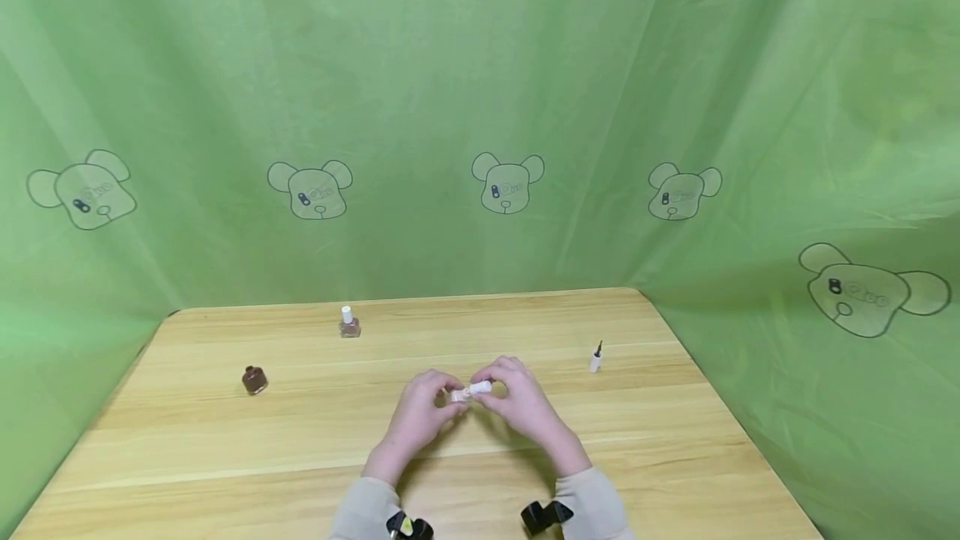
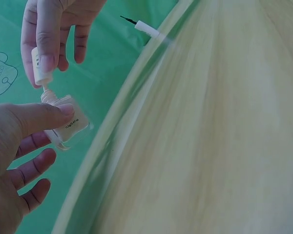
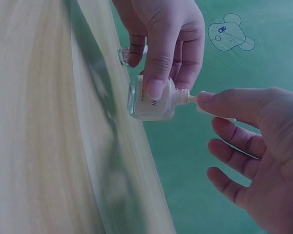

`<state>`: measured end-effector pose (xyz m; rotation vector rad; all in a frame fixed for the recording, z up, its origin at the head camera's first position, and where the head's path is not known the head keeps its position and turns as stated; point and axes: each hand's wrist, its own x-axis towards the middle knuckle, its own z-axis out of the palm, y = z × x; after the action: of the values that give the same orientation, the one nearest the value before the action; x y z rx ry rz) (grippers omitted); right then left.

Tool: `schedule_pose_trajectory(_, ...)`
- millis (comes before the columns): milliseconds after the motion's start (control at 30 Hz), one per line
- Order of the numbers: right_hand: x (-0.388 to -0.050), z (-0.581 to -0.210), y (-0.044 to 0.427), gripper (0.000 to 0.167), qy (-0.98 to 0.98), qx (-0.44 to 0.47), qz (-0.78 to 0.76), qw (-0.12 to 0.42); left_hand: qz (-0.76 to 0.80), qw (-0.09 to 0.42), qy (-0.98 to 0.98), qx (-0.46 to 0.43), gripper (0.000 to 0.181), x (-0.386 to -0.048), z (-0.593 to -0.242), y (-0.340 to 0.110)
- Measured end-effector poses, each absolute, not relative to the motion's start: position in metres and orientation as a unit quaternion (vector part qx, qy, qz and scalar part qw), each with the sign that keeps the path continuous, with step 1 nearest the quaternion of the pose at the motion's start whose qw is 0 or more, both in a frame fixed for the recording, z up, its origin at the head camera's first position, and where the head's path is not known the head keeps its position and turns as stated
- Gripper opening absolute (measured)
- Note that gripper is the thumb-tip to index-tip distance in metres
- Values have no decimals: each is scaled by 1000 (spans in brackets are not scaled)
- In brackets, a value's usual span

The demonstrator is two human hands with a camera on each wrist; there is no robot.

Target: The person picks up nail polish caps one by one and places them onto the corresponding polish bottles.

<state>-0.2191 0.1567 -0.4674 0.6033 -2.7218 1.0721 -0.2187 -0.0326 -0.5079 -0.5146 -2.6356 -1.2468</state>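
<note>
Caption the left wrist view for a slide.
Left hand pinches a clear bottle; right hand holds a white cap, its stem at the neck.

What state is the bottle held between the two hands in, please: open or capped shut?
Open: the white cap stands off from the bottle, with a pale stem showing between them.

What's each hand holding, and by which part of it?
Left hand pinches the bottle by its glass body; right hand pinches the white cap by its sides.
</note>
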Motion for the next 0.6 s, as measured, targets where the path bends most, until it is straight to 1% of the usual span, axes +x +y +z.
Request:
schedule_pose_trajectory(133,-218,-467,156,16,-908,202,359,72,-416,89,-888,-174,24,-219,-508,-31)
schedule_pose_trajectory(433,-218,-467,156,15,-912,204,352,58,-407,113,-886,-191,25,-218,-508,-28)
schedule_pose_trajectory(600,-218,-467,155,16,-913,210,344,57,-404,112,-888,-187,27,-218,-508,-27)
